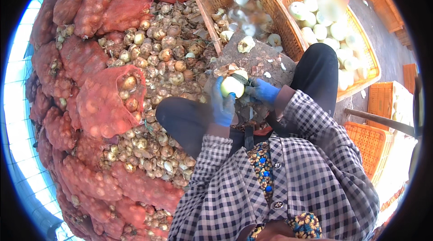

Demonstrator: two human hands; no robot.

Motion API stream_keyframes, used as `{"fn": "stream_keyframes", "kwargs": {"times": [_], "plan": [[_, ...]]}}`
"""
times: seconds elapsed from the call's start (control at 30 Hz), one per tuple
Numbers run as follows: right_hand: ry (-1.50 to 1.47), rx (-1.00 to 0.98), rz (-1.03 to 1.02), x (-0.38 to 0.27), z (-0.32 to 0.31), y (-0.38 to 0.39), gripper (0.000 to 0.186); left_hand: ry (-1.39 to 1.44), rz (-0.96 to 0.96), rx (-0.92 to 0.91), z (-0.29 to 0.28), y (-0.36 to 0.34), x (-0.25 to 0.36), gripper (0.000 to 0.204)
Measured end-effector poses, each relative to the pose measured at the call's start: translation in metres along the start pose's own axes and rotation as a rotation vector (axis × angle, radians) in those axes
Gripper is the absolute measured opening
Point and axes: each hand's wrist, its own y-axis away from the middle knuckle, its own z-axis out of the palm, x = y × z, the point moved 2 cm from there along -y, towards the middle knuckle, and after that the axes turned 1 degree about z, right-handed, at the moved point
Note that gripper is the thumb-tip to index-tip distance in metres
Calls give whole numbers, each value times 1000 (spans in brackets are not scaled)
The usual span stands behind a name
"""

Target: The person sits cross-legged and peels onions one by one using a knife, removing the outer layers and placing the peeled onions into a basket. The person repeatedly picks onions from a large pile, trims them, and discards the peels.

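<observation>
1. A seated person in a checked shirt and dark trousers looks down at their own two hands, both in blue gloves, held between the knees.
2. The left hand (223, 105) has its fingers curled around a round, pale, mostly peeled onion (232, 86), gripping it from the left side and below.
3. The right hand (263, 91) is closed on the handle of a small dark-bladed knife (242, 79); the blade lies across the top of the onion, just past the right fingertips.
4. The step in hand looks like trimming or stripping the last skin from this onion, which is already largely bare.
5. The next move seems to call for a short, controlled pull of the blade, kept clear of the left thumb; where that thumb sits cannot be told.
6. Beyond the fingers, a patch of ground (257, 58) strewn with papery skins leads to an orange plastic crate (212, 2) holding scraps.
7. To the right of the right hand stands a second orange crate (373, 67) filled with white peeled onions.
8. To the left of the left hand lies a heap of loose brown unpeeled onions (167, 56), ringed by red mesh sacks (103, 105) of more.
</observation>
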Motion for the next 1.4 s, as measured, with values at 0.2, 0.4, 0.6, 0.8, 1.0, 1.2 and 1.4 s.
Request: {"fn": "stream_keyframes", "kwargs": {"times": [0.2,0.4,0.6,0.8,1.0,1.2,1.4], "plan": [[-697,31,805,-76,-26,-2,17,-233,46,-55,-10,-3,32,91],[-844,12,679,-121,-61,-5,20,584,-186,-225,8,-17,7,93],[-731,245,589,-95,-99,-22,21,1197,-170,-143,19,-34,38,75],[368,188,268,-71,-97,-18,25,580,73,28,9,-48,-4,72],[517,-24,91,-97,-71,-14,24,873,-137,43,3,-39,4,66],[547,29,28,-118,-55,-27,38,1103,-234,84,-3,-34,8,60],[427,42,66,-115,-56,-42,45,979,-167,12,-5,-27,9,65]]}}
